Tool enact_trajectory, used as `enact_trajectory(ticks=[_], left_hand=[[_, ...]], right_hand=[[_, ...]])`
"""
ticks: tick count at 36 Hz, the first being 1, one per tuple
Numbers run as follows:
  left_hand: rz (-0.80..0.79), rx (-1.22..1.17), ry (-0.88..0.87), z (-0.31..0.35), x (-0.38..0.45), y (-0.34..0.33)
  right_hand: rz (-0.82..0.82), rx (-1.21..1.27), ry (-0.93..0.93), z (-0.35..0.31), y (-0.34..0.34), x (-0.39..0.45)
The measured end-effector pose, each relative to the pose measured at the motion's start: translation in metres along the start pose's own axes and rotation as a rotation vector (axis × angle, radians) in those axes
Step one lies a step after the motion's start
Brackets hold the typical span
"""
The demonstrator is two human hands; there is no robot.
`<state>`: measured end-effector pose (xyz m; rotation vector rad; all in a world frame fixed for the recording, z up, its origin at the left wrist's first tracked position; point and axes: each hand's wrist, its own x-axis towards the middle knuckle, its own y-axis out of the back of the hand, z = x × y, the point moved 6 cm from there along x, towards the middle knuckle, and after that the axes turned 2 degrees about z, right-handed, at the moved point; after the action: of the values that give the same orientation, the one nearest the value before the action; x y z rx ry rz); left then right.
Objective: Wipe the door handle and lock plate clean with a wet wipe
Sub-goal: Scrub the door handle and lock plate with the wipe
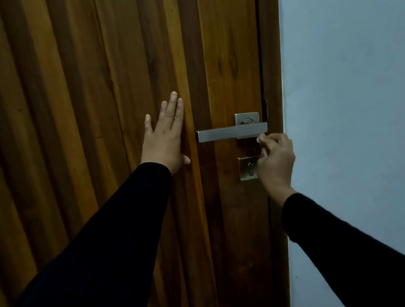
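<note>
The flat, rectangular brushed-metal door handle (232, 132) runs level just above the right hand (276, 159), between the two hands. The right hand's curled fingers pinch a small pale scrap, apparently the wet wipe (261, 137), against the handle's underside near its right end. This hand partly covers the square brass lock plate (247, 168). The left hand (167, 137) lies spread flat on the brown wooden door (82, 92), left of the handle. A pale wall (352, 52) stands right of the right hand.

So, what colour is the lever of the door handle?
The lever is a matte silver-grey metal, plain with no pattern, seen in the head view against the brown wooden door.
</note>
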<state>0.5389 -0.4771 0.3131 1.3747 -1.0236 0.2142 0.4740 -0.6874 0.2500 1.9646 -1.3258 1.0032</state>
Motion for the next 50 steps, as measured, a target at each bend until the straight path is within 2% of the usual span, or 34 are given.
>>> enact_trajectory(ticks=[8,16,25,28,30,32,34,38,41,50], left_hand=[[-0.005,0.005,0.001,0.0,0.0,0.0],[0.01,0.024,0.006,0.0,0.0,0.001],[0.004,0.005,0.006,0.0,-0.001,0.001],[0.001,0.002,0.006,-0.001,-0.001,0.002],[0.001,-0.002,0.007,-0.001,-0.001,0.002],[-0.001,-0.002,0.004,-0.001,-0.001,0.002],[-0.003,-0.002,-0.002,-0.001,-0.001,0.002],[-0.004,-0.017,0.0,-0.001,-0.001,0.001],[0.0,-0.01,-0.007,0.0,-0.001,0.001],[-0.007,-0.003,0.004,0.0,-0.001,0.001]], right_hand=[[0.082,0.114,-0.206,-0.011,-0.016,-0.022],[0.069,0.126,-0.259,-0.033,-0.032,-0.034],[-0.086,0.01,-0.008,-0.048,-0.046,-0.041],[-0.175,0.011,0.131,-0.055,-0.044,-0.044],[-0.147,0.041,0.214,-0.056,-0.034,-0.045],[-0.05,0.082,0.173,-0.047,-0.018,-0.042],[0.046,0.1,0.056,-0.032,-0.004,-0.034],[0.165,0.069,-0.115,-0.01,0.013,-0.018],[0.155,0.054,-0.175,-0.006,0.013,-0.009],[0.086,-0.031,-0.165,-0.025,-0.012,-0.017]])
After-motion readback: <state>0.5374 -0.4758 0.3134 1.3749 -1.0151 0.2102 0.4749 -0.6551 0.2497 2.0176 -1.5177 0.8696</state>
